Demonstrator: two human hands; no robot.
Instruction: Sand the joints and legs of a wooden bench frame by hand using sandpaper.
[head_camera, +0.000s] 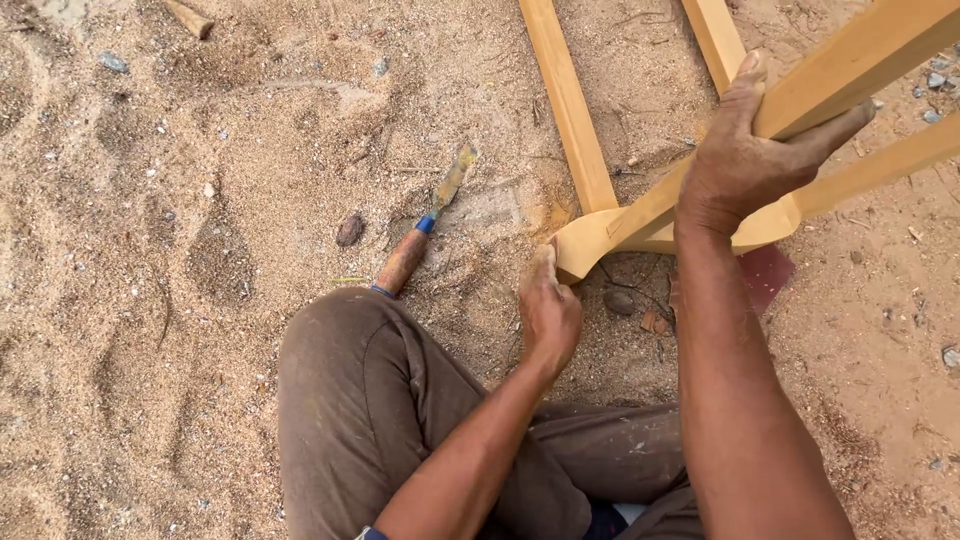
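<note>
One pale wooden frame (600, 235), assembled and smooth, held tilted over sandy ground (150, 300).
Right hand (745, 150) wraps a slanted rail; left hand (548, 310), fingers curled, presses the rounded lower corner, work there apparently unfinished. Chisel (420, 235) with brown handle lies untouched, just left beside the knee (340, 340). Sawdust-strewn ground open leftward; rails crowd the right.
</note>
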